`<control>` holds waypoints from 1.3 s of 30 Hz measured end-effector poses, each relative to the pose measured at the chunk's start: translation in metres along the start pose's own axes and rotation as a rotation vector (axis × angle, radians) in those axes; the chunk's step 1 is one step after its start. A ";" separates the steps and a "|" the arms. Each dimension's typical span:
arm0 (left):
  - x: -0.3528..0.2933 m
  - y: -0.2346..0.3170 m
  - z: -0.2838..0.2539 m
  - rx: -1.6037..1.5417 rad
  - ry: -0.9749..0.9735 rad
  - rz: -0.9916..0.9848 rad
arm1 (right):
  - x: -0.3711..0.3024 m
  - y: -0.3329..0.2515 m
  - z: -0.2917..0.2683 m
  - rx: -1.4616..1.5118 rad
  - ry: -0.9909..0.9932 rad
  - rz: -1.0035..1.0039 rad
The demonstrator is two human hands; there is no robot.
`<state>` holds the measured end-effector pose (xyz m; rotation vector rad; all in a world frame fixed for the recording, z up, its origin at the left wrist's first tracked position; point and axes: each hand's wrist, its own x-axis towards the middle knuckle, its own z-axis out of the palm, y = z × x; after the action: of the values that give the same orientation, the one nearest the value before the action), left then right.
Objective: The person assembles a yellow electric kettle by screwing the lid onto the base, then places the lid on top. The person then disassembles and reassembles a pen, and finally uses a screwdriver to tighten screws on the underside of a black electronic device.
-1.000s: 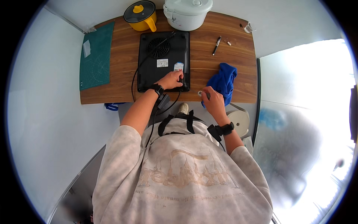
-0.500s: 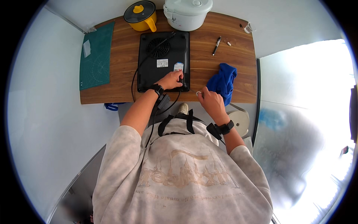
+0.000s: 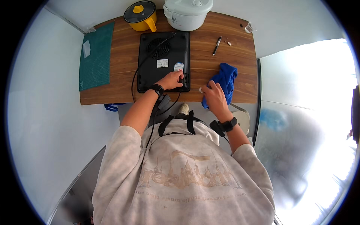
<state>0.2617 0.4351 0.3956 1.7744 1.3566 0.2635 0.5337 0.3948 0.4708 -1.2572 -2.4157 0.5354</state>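
A black induction cooker (image 3: 165,77) lies upside down on the table, its round fan grille, labels and power cord showing. My left hand (image 3: 172,80) rests over its near right part. The fingers are curled around something dark, which I cannot make out, close to a blue-and-white tag (image 3: 179,66). My right hand (image 3: 216,97) is closed in a pinch at the table's near edge. A small white thing (image 3: 201,90), maybe ring-shaped, shows at its fingertips. Just beyond that hand lies a crumpled blue cloth (image 3: 226,77), partly covered by it.
A yellow pot (image 3: 144,25) with a glass lid and a pale rice cooker (image 3: 187,17) stand at the back. A green cutting mat (image 3: 97,71) lies left. A pen (image 3: 216,45), tiny bits and a small clear cup (image 3: 249,28) are at the right. A white wall borders the left.
My right hand has moved slightly up and right, over the blue cloth's near edge, the white thing still at its fingertips. My left hand stays on the cooker.
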 end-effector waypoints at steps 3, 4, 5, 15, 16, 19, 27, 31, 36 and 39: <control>-0.001 -0.001 0.001 0.011 0.005 0.015 | 0.004 -0.010 -0.007 -0.064 -0.051 -0.122; -0.001 0.000 0.001 0.002 0.010 0.023 | 0.003 -0.012 -0.006 -0.052 -0.039 -0.128; 0.000 0.000 0.002 -0.007 0.014 0.032 | 0.002 -0.014 -0.004 -0.041 -0.027 -0.134; -0.001 0.011 0.006 0.085 0.111 0.058 | -0.019 -0.009 -0.008 0.122 0.008 0.022; 0.000 0.013 0.006 0.103 0.123 0.067 | -0.023 -0.007 -0.010 0.135 0.005 0.054; 0.004 0.017 0.002 0.144 0.140 0.083 | -0.031 0.001 -0.014 0.172 0.005 0.126; 0.015 0.028 -0.007 0.140 0.070 0.017 | -0.037 0.015 -0.023 0.225 0.023 0.166; 0.020 0.031 -0.005 0.139 0.110 0.051 | -0.036 0.021 -0.026 0.285 0.052 0.193; 0.022 0.042 -0.004 0.075 0.084 -0.016 | -0.037 0.021 -0.026 0.326 0.083 0.203; 0.020 0.036 -0.002 0.038 0.092 -0.011 | -0.036 0.018 -0.024 0.326 0.096 0.246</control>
<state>0.2933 0.4519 0.4168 1.8050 1.4443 0.3187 0.5773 0.3779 0.4776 -1.4019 -2.0060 0.8770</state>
